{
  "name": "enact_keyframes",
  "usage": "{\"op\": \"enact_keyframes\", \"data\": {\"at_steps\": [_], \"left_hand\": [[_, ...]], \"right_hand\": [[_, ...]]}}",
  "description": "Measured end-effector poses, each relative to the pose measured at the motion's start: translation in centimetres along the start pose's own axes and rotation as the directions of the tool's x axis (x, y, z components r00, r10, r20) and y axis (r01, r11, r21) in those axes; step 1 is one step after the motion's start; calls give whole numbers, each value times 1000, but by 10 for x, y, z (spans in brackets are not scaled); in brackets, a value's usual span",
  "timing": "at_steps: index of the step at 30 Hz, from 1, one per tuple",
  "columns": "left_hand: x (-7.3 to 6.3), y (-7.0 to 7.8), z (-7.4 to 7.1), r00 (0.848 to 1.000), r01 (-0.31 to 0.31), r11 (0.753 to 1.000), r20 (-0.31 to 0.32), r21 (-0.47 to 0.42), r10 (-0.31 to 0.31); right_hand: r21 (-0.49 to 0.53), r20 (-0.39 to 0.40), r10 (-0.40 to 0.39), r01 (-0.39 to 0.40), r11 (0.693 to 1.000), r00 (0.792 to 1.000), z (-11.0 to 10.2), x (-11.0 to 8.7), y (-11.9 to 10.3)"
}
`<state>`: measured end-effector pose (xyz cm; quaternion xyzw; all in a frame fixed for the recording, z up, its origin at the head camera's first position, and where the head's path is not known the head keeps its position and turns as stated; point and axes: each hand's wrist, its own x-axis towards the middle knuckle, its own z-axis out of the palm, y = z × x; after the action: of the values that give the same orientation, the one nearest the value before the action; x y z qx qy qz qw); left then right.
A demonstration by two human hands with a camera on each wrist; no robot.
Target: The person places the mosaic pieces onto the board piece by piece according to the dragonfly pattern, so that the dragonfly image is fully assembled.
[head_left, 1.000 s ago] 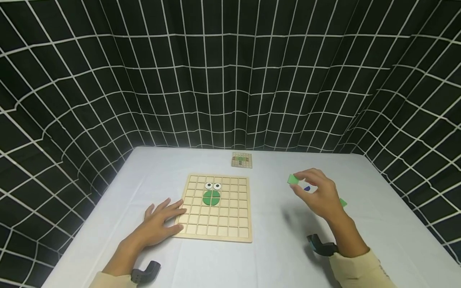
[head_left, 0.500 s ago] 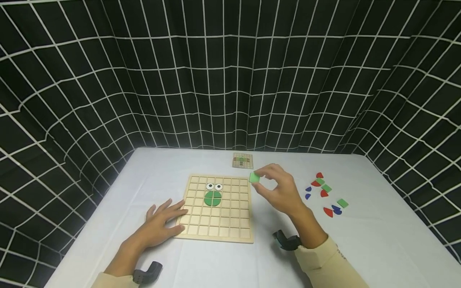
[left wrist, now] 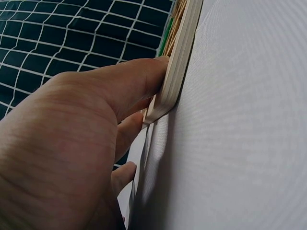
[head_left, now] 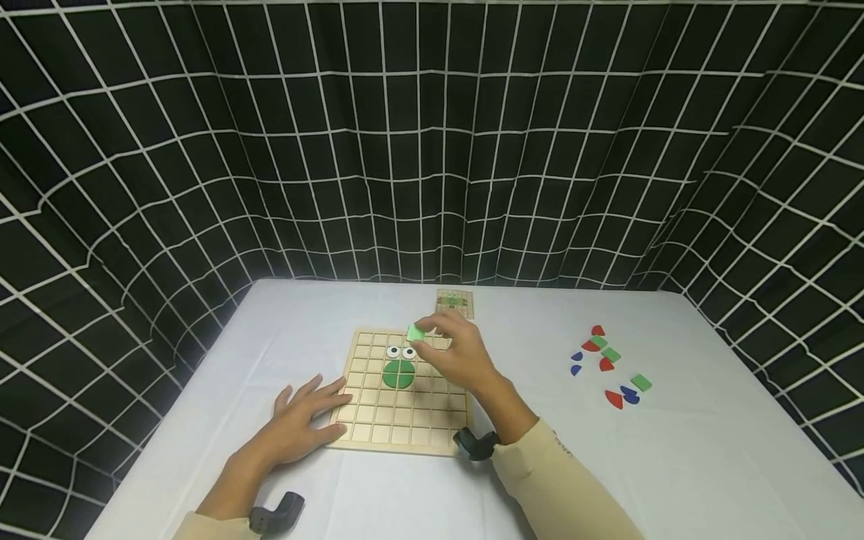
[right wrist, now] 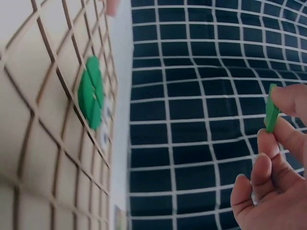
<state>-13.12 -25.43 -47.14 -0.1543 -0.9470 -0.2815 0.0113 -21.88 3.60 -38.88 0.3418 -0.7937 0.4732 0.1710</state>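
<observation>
My right hand (head_left: pixel 466 356) pinches a green square tile (head_left: pixel 415 333) between thumb and fingertips, above the far part of the wooden grid board (head_left: pixel 412 435). The right wrist view shows the tile (right wrist: pixel 272 109) edge-on, apart from the board. On the board, green quarter pieces (head_left: pixel 399 373) form a disc, and two eye pieces (head_left: pixel 401 352) lie just beyond it. My left hand (head_left: pixel 300 420) rests at the board's left edge with fingers spread, thumb and fingertips touching the frame; the left wrist view shows a finger against the board's side (left wrist: pixel 180 62).
A small pattern card (head_left: pixel 455 301) lies behind the board, partly covered by my right hand. To the right on the white cloth are loose pieces: red quarter pieces (head_left: pixel 614 399), blue half-round pieces (head_left: pixel 576 370) and green squares (head_left: pixel 641 382). A black gridded curtain surrounds the table.
My right hand has carried the green square tile leftward from near the loose pieces to over the board, uncovering those pieces. The left hand has stayed at the board's edge.
</observation>
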Motion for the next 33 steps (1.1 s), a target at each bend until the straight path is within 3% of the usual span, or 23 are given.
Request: {"op": "enact_keyframes", "data": {"at_steps": [5,10,19,25,33], "left_hand": [[-1,0,-1,1000,3,1000,-1,0,-3],[-2,1,-2,1000,7,1000,-1,-7,-7],[-1,1,-1,1000,2,1000,10,-5,-2],[0,1,-1,1000,5,1000,8,-11,-5],[0,-2,0,1000,7,1000,10,-15,-7]], "right_hand": [[-7,53,134,-134,991,990,24,9,2],[-28,116,211,-209,978,971,44,14,9],[-75,231,360,-353,933,904,69,16,18],[-146,290,381,-353,924,878,78,19,21],[-336,367,419,-302,892,831,91,21,27]]}}
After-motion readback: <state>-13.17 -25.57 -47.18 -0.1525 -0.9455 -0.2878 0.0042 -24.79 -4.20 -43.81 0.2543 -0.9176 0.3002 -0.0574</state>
